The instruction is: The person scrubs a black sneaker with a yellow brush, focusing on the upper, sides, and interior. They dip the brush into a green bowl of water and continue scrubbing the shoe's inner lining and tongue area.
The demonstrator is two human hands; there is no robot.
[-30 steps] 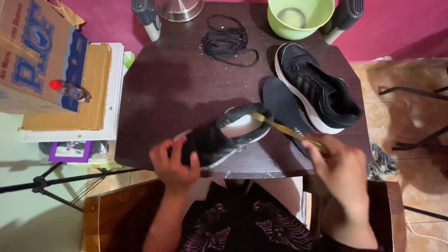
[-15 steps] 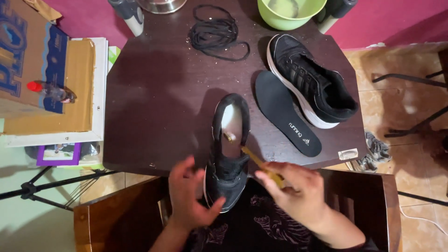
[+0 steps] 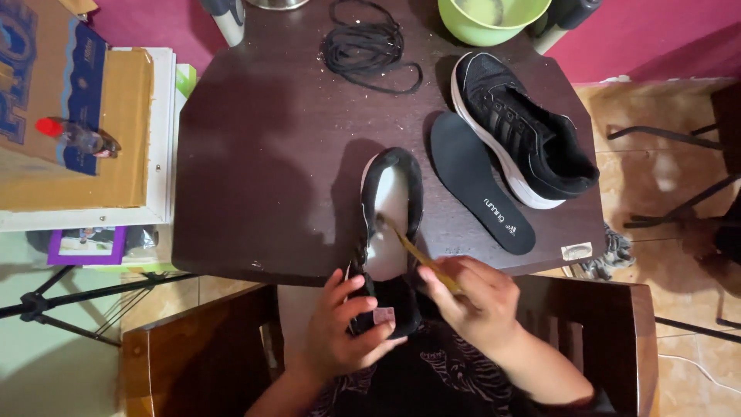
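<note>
While the left hand point(image 3: 340, 328) wraps its fingers around the toe end of a black shoe point(image 3: 390, 232) and braces it against the near edge of the dark table point(image 3: 262, 154), the shoe lies with its opening turned up, so its pale inner floor faces the camera. That grip keeps the shoe from sliding as the other hand works inside it. The right hand point(image 3: 478, 297) has its fingers pinched together on a thin yellowish brush point(image 3: 413, 249), held slanted so its tip reaches down into the shoe's opening and touches the inner floor. The shoe's heel points away from the person, well onto the table.

The black insole point(image 3: 478, 181) lies flat just beside the shoe on its right, taken out, which leaves the inside bare. The second black shoe point(image 3: 525, 127) with its white sole rests upright beyond the insole, laces removed. A bundle of black laces point(image 3: 367, 46) sits near the far edge, and a green bowl point(image 3: 494, 15) stands at the far right corner, within reach. A cardboard box point(image 3: 69, 116) lies to the left, off the table.
</note>
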